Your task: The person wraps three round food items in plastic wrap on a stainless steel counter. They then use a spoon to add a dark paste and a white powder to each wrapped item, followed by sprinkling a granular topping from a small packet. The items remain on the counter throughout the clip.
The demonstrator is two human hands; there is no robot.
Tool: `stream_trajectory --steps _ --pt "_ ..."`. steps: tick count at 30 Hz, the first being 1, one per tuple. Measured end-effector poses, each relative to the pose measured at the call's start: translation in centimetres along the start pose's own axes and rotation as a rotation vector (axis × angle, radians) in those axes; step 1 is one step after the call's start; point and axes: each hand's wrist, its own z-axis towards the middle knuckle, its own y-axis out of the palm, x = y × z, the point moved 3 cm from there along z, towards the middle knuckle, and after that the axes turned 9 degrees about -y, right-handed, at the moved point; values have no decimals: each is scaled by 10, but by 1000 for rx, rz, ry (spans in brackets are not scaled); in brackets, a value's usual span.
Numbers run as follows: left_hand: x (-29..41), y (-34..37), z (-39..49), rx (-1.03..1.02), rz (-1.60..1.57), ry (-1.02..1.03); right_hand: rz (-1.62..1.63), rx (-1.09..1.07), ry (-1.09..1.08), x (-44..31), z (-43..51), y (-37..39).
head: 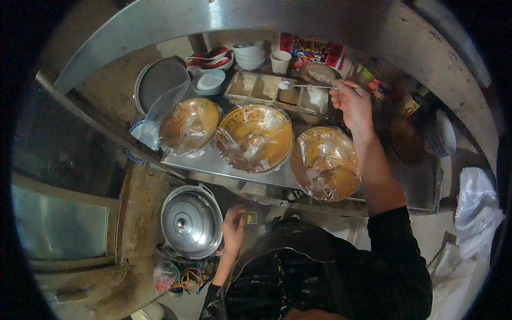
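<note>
My right hand [350, 100] grips the handle of a small metal spoon [310, 86]. A heap of white powder or grains sits in its bowl, held above a divided seasoning box [256, 97]. The box's compartments hold white and brownish contents. In front of it on the counter stand a yellow bowl [192, 122] at the left, another yellow bowl [260, 156] in the middle and a third yellow bowl [326, 160] at the right, all lined with clear plastic film. Down by my body, my left hand [235, 228] hangs beside a lidded metal pot [191, 224]; its fingers are loosely curled and seem to hold nothing.
Behind the box are stacked white bowls [250, 58], a paper cup [281, 62] and a bowl of red spoons [214, 62]. A round lidded container [162, 86] stands left. White plastic bags [476, 212] hang at right. A metal hood edge [224, 18] crosses the top.
</note>
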Motion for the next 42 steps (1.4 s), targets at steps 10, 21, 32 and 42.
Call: stream_trajectory --steps 10,21,32,42 --pt "-10 -22 -24 135 -10 30 -349 -568 -321 27 -51 182" --pt "-22 -26 -18 101 -30 -17 -516 -101 -193 3 11 0" --pt "-6 -4 -13 52 22 24 -608 -220 -113 51 4 -2" --pt "-20 -12 -15 73 -19 8 -178 2 4 45 19 -20"
